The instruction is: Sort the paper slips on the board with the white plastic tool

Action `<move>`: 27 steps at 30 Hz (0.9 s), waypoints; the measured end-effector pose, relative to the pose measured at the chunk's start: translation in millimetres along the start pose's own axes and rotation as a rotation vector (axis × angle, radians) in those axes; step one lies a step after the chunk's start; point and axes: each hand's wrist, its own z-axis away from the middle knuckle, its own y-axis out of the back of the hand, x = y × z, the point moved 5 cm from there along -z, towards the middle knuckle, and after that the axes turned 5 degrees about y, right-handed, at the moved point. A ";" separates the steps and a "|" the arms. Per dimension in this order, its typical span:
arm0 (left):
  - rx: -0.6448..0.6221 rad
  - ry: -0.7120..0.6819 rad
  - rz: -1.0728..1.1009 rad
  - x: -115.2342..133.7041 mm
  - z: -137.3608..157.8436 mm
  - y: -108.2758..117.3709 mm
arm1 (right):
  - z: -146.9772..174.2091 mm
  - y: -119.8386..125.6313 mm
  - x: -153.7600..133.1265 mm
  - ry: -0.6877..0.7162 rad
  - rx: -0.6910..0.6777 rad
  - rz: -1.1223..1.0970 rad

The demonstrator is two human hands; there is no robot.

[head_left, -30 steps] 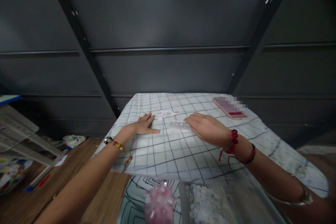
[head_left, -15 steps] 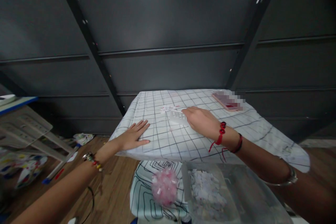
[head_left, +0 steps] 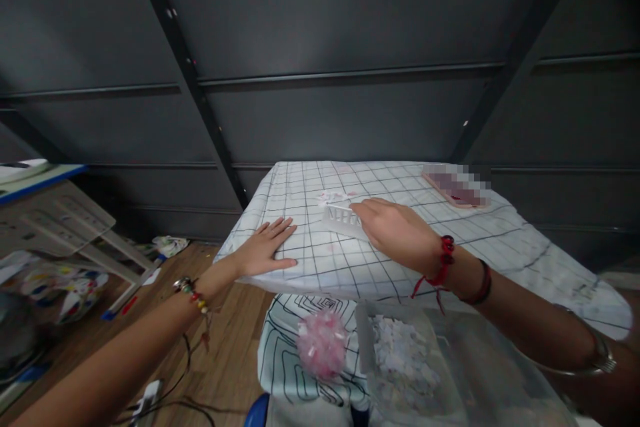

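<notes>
My left hand (head_left: 267,248) lies flat on the white checked tablecloth (head_left: 305,267), fingers spread, near the cloth's left front edge. My right hand (head_left: 393,230) is closed around the right end of a whitish, slotted plastic piece (head_left: 345,219), which rests against the cloth. Its exact kind I cannot make out, and its right end is hidden by my fingers. Just beyond its far edge lies a small heap of white and pinkish scraps (head_left: 333,198).
A phone in a pink case (head_left: 457,188) lies at the back right. Below the table's front edge, a pink glossy bundle (head_left: 323,345) sits on a patterned cloth beside a translucent bin (head_left: 367,347) of white scraps (head_left: 403,353). Cables (head_left: 187,373) run across the floor.
The whole view has shifted slightly, so the table appears a little farther right and higher. Relative to the cloth, both hands look nearly unmoved, the right still gripping the slotted plastic piece.
</notes>
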 end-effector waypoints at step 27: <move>0.027 0.006 0.081 0.0 2.8 0.9 | 34.0 19.6 -60.5 0.311 0.174 -0.042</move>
